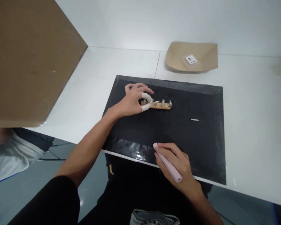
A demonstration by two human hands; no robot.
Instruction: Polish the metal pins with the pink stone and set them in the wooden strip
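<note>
My left hand (133, 100) wears white covers on its thumb and forefinger, which pinch at the left part of a narrow wooden strip (160, 106). Several small clear, tube-like pieces and metal bits stand along the strip; whether the fingertips also grip one of them is hidden. Near the mat's front edge, my right hand (178, 162) is closed around a slim pink pen-shaped tool (168, 164), whose end points up and left toward the mat. A short pale pink stick (194, 119) lies by itself to the right of the strip.
A black mat (201, 140) covers part of the white table (253, 125). At the back is a brown paper tray (206, 56) with a labelled clear box (190, 60) inside. A brown panel (30, 62) rises at the left, with another person's light clothing (14, 156) below.
</note>
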